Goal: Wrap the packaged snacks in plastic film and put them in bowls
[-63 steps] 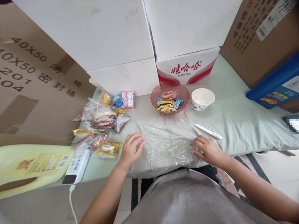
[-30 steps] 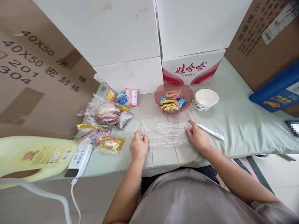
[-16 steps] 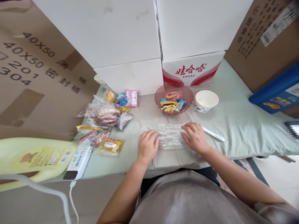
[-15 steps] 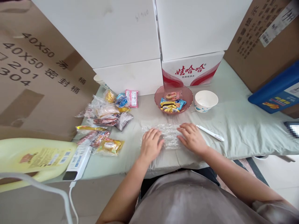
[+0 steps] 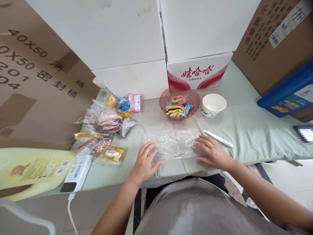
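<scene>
A crinkled sheet of clear plastic (image 5: 176,143) lies spread on the cloth-covered table before me. At its left edge rests my left hand (image 5: 146,162), fingers apart, the fingertips touching the plastic. My right hand (image 5: 212,150) lies on the opposite edge with its fingers spread. Just beyond the right fingers is a white utility knife (image 5: 218,138). Behind the sheet stands a pink glass bowl (image 5: 164,103) holding several wrapped snacks (image 5: 179,109), and to its right a white paper cup (image 5: 214,105).
Several packaged snacks (image 5: 107,119) are heaped on the left, near a white power bank (image 5: 77,173) with a cable and a yellow jug (image 5: 36,169). White boxes (image 5: 132,36) wall off the back. A blue container (image 5: 286,98) stands at the right by a brown carton (image 5: 274,42).
My hands have moved apart, the left one left and toward me, the right one rightward. More of the clear plastic shows, and it lies wider and flatter. The view has shifted slightly.
</scene>
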`<state>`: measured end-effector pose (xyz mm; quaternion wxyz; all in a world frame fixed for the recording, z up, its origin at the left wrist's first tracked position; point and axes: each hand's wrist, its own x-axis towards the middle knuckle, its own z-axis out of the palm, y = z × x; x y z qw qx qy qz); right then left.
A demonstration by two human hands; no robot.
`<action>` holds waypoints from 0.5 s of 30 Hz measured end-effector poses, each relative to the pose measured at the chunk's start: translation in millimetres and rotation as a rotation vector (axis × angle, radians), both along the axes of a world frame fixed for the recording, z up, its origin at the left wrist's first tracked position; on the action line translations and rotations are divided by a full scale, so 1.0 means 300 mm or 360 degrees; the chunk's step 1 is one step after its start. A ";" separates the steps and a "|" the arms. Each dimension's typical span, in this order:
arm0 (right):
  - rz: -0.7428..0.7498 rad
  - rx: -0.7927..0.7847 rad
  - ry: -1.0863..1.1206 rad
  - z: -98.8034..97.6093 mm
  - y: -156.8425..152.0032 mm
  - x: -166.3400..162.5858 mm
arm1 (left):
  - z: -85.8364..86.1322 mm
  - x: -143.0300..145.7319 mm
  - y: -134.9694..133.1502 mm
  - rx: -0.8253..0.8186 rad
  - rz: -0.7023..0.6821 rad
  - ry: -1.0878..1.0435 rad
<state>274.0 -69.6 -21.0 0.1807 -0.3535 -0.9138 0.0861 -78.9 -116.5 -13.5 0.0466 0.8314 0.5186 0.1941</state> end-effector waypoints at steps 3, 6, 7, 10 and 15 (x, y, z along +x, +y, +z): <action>0.0028 -0.0009 0.0093 -0.022 -0.033 0.051 | -0.011 -0.073 -0.045 -0.0064 -0.0136 -0.0034; -0.0028 0.0024 0.0151 -0.045 -0.047 0.056 | -0.035 -0.113 -0.065 -0.0008 -0.0180 -0.0089; -0.0032 0.0034 0.0162 -0.047 -0.047 0.051 | -0.039 -0.119 -0.066 0.0015 -0.0174 -0.0110; 0.0014 0.0011 0.0221 -0.032 -0.043 0.034 | -0.033 -0.125 -0.061 0.0029 -0.0104 -0.0180; -0.0005 -0.0059 0.0358 0.014 -0.027 0.019 | -0.005 -0.119 -0.048 -0.0078 -0.0068 -0.0227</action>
